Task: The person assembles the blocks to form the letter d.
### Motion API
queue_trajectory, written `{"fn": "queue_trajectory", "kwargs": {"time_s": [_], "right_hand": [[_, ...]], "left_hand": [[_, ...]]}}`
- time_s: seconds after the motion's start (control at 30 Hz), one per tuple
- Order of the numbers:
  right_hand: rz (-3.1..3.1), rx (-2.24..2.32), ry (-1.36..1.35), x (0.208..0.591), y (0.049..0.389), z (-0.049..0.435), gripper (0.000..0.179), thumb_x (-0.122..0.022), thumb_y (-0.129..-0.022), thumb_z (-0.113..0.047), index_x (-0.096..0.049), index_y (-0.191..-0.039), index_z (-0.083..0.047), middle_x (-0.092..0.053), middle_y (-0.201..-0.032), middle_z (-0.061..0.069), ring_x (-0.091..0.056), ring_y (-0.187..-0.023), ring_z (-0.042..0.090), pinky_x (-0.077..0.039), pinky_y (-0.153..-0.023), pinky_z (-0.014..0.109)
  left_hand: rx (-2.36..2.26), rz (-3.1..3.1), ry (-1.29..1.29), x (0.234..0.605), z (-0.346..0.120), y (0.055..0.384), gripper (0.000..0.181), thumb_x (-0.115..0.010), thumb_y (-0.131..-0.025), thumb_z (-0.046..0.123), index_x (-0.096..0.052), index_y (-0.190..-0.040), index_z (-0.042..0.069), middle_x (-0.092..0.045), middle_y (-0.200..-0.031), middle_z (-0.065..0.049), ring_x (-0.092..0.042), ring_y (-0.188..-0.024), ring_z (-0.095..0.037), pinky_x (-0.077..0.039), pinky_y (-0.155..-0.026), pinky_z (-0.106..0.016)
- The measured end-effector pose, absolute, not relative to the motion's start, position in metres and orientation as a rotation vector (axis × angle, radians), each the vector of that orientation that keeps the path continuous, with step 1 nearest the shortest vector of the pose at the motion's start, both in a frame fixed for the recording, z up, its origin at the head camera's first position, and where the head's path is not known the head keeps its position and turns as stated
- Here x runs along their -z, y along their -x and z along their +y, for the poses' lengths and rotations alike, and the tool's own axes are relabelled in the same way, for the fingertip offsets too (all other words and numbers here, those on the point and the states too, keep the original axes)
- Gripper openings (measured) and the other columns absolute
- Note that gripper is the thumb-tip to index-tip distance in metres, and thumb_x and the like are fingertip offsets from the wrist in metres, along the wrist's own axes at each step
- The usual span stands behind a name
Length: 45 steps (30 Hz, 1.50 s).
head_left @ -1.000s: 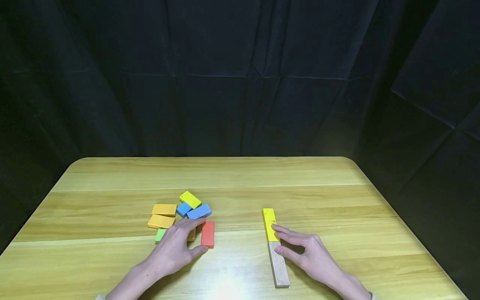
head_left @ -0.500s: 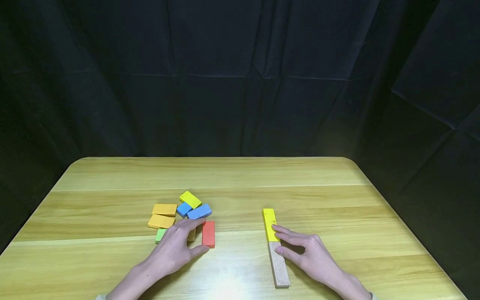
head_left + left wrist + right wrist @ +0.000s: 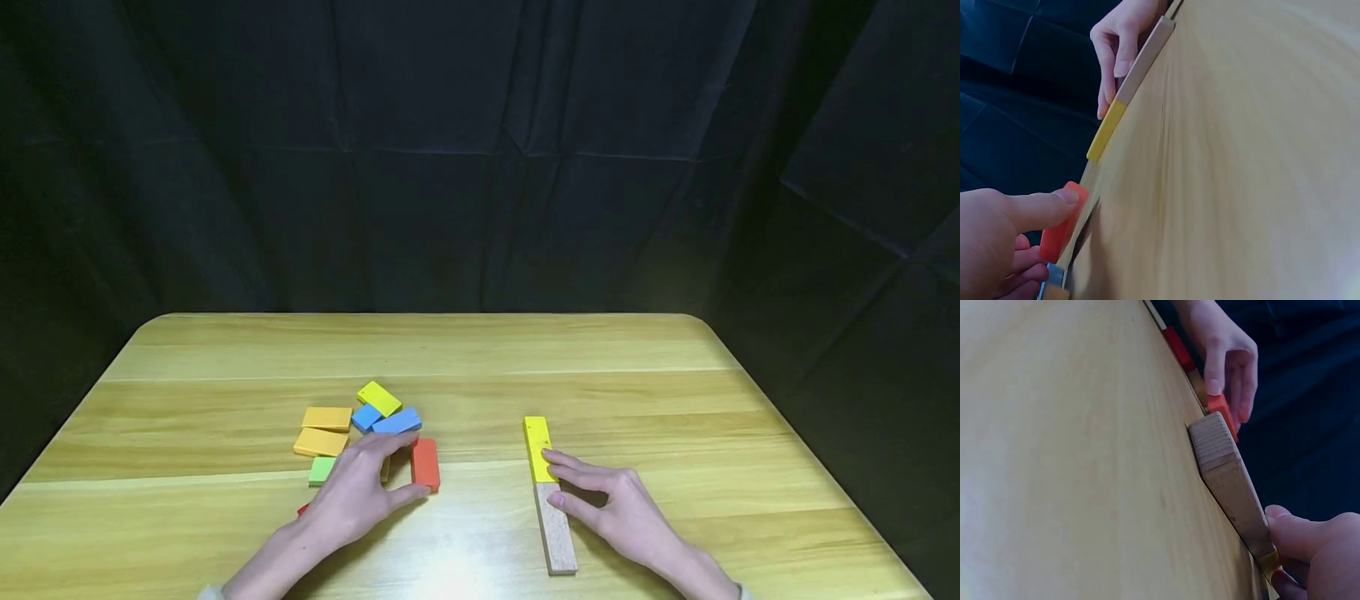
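Note:
Between thumb and fingertips, my left hand (image 3: pixel 358 492) pinches a red block (image 3: pixel 425 464) by its two ends. The left wrist view shows that red block (image 3: pixel 1062 228) tilted and raised over the wood surface. On the right, a yellow block (image 3: pixel 536 442) and a plain wood block (image 3: pixel 555 533) lie end to end in a line. My right hand (image 3: pixel 618 500) rests along their right side, fingertips at the yellow block and thumb at the plain one. Part of a brown block (image 3: pixel 386 469) shows behind the left hand.
Two orange blocks (image 3: pixel 322 442), a green block (image 3: pixel 321 472), two blue blocks (image 3: pixel 397 421) and another yellow block (image 3: pixel 379 398) lie around the left hand. A darker red block (image 3: pixel 302 509) peeks out by the left wrist. A black curtain (image 3: pixel 450 167) hangs behind the table (image 3: pixel 637 350).
My left hand has taken hold of the red block and moved slightly right and up with it. The darker red block has come into view by the wrist. The right hand stays put.

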State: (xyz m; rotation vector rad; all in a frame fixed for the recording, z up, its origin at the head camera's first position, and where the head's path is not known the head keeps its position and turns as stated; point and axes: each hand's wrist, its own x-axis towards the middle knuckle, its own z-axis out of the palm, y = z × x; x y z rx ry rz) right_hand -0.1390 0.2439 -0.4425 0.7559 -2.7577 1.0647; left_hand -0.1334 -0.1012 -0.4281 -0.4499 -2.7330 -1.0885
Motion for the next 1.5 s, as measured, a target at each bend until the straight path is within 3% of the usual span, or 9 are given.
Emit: {"fn": "queue_trajectory", "kwargs": {"time_s": [0.93,1.5], "right_hand": [[-2.74,-1.048,-0.781,0.443,0.14,0.244,0.038,-0.074,-0.089,-0.034,-0.073,-0.122,-0.013,-0.063,-0.134,-0.01,-0.061,-0.123,0.019,-0.051,-0.101,0.035],[-2.711,-1.047,-0.81,0.445,0.14,0.245,0.038,-0.073,-0.09,-0.034,-0.073,-0.121,-0.013,-0.065,-0.133,-0.009,-0.062,-0.121,0.02,-0.052,-0.099,0.033]], "left_hand": [[1.268,-2.622,0.623,0.425,-0.031,0.165,0.066,-0.085,-0.078,0.025,-0.06,-0.134,0.002,-0.066,-0.129,-0.016,-0.06,-0.122,-0.031,-0.051,-0.101,-0.046],[1.445,-2.59,0.494,0.428,0.0,0.194,0.065,-0.082,-0.081,0.021,-0.057,-0.138,0.002,-0.063,-0.134,-0.015,-0.055,-0.128,-0.035,-0.044,-0.108,-0.05]]}}
